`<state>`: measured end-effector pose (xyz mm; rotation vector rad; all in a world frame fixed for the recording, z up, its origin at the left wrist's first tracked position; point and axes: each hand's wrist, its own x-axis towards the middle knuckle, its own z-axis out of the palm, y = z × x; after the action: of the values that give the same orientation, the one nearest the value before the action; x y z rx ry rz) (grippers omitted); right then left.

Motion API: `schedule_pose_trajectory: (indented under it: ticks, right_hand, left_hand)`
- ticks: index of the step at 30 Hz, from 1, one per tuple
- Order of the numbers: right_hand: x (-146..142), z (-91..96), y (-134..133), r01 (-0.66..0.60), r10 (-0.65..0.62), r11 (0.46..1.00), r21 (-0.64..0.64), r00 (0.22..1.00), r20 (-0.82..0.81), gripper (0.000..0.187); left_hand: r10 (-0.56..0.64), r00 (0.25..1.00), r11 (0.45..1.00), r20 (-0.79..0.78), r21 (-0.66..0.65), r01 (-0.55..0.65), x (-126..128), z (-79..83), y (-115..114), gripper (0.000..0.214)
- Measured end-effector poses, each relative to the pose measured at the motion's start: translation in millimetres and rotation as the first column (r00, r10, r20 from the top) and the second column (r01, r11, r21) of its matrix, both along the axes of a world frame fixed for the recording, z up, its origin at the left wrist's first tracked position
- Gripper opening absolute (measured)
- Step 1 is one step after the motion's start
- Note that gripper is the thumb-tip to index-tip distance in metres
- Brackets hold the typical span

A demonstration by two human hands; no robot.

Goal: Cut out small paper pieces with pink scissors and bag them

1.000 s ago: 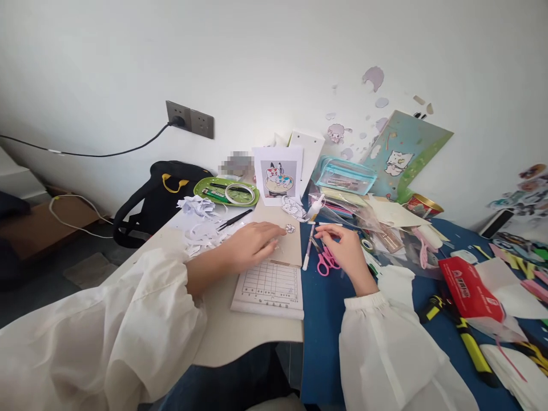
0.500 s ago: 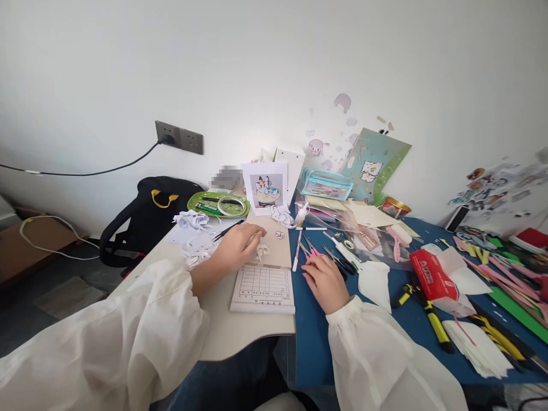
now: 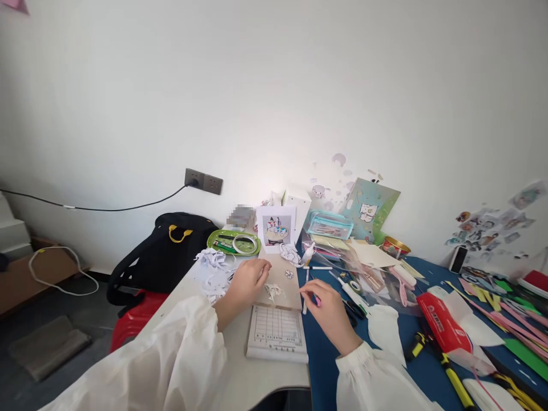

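My left hand (image 3: 246, 281) lies on the left edge of a brown card (image 3: 286, 281), fingers loosely stretched forward, holding nothing. A white paper cutout (image 3: 273, 291) lies on the card just right of its thumb, and a smaller cutout (image 3: 289, 274) sits farther back. My right hand (image 3: 329, 306) rests on the blue mat (image 3: 324, 365) with its fingers curled over pink scissors (image 3: 318, 301), of which only a bit of handle shows. Its fingertips reach a white pen (image 3: 305, 302) at the card's right edge. A ruled notepad (image 3: 276, 332) lies in front of the card.
Behind the card stand a picture card (image 3: 276, 228), a green tray (image 3: 233, 242) with tape and a pile of paper scraps (image 3: 212, 264). A black bag (image 3: 165, 257) sits left. To the right are a red packet (image 3: 440, 319), a yellow knife (image 3: 451, 374), coloured strips and a pencil case (image 3: 329, 224).
The camera tilted up, so the desk sits lower in view. My right hand slid left to the pen and card edge. The white cutout now lies on the card beside my left hand.
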<state>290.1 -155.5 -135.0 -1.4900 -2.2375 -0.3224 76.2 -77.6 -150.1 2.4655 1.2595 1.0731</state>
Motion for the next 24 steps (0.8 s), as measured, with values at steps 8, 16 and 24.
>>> schedule_pose_trajectory:
  ticks: [8, 16, 24]
  right_hand:
    - [-38.8, 91.7, 91.8, -0.005, 0.011, 0.983, -0.182, 0.999, 0.032, 0.019]
    - [-43.9, 190.5, 241.3, 0.219, -0.197, 0.960, -0.178, 0.971, 0.133, 0.022]
    - [-75.3, 181.1, 364.8, 0.405, -0.271, 0.872, -0.275, 0.867, 0.417, 0.027]
  left_hand:
    - [0.027, 0.999, 1.000, 0.016, 0.013, -0.028, 1.6, -5.9, -4.1, 0.018]
    - [-0.049, 0.995, 0.983, 0.084, 0.179, 0.034, 13.4, -19.5, -7.5, 0.012]
    - [-0.063, 0.993, 0.880, 0.101, 0.475, 0.007, 33.5, -76.2, 26.1, 0.027]
